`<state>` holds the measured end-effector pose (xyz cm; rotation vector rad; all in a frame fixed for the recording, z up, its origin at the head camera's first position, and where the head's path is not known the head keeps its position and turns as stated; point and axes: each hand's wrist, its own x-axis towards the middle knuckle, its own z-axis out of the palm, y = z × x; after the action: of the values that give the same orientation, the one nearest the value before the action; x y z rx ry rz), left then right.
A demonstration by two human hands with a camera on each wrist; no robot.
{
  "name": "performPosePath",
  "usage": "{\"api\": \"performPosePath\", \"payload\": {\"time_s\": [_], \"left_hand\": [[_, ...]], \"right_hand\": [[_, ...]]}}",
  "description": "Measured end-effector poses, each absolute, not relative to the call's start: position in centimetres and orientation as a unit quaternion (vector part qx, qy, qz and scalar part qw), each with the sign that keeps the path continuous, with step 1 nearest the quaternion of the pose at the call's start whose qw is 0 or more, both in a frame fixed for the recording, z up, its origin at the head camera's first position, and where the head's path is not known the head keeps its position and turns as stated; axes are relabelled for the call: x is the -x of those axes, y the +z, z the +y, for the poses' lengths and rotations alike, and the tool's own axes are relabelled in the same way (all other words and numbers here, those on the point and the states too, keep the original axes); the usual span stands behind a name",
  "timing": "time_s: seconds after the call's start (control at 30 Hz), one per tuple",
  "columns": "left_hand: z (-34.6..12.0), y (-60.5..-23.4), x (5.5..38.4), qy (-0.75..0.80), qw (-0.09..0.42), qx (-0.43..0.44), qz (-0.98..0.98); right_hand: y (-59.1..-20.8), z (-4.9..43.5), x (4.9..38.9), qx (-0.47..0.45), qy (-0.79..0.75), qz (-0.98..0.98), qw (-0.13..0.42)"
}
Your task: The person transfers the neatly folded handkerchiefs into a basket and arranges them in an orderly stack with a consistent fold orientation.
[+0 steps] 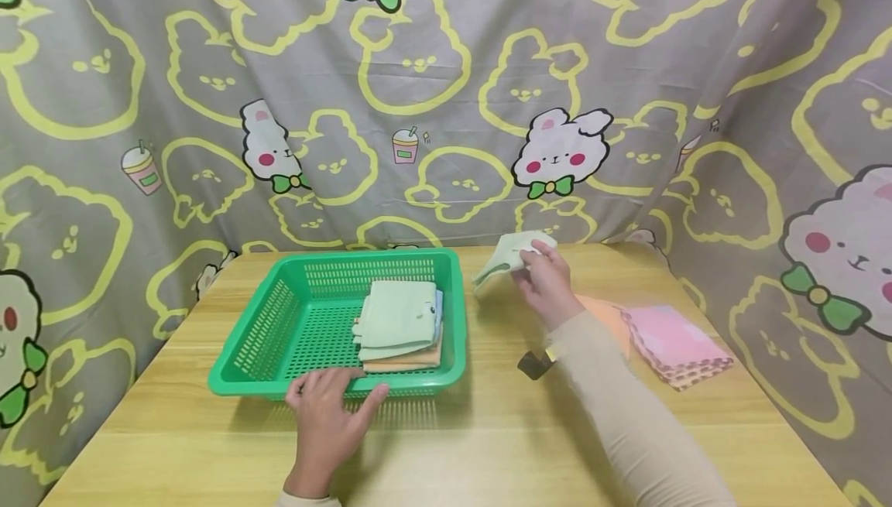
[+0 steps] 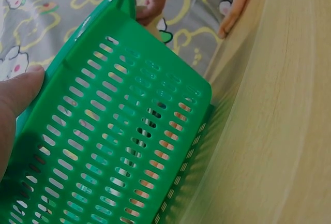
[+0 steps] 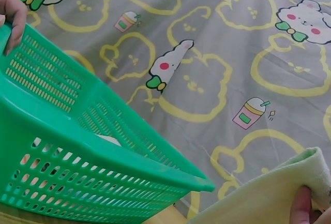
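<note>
My right hand [image 1: 547, 279] pinches a pale green cloth [image 1: 503, 253], held up to the right of the green plastic basket [image 1: 456, 321]. In the right wrist view, the thumb presses into the same cloth [image 3: 264, 198]. My left hand [image 1: 331, 418] grips the basket's near rim, its fingers curled over the edge. The thumb [image 2: 23, 92] shows at the rim in the left wrist view. Inside the basket's right half lies a stack of folded cloths, with a pale green folded cloth [image 1: 397, 317] on top and an orange one [image 1: 404, 364] underneath.
An orange cloth [image 1: 609, 321] lies right of the basket, partly hidden by my right forearm. Beside it is a folded pink cloth [image 1: 676, 340] with a patterned edge. A small dark object [image 1: 534, 366] shows by the right wrist. A patterned curtain [image 1: 446, 143] stands behind the wooden table [image 1: 474, 453].
</note>
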<state>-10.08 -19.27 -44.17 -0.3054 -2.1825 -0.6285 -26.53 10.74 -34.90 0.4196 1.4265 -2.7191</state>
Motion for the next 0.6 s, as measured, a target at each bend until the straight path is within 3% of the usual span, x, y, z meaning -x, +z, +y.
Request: {"api": "performPosePath", "payload": {"time_s": [0.6], "left_hand": [[-19.3, -44.1, 10.0, -0.251, 0.405, 0.115, -0.871]], "right_hand": [[-33.8, 10.7, 26.8, -0.129, -0.885, 0.446, 0.031]]}}
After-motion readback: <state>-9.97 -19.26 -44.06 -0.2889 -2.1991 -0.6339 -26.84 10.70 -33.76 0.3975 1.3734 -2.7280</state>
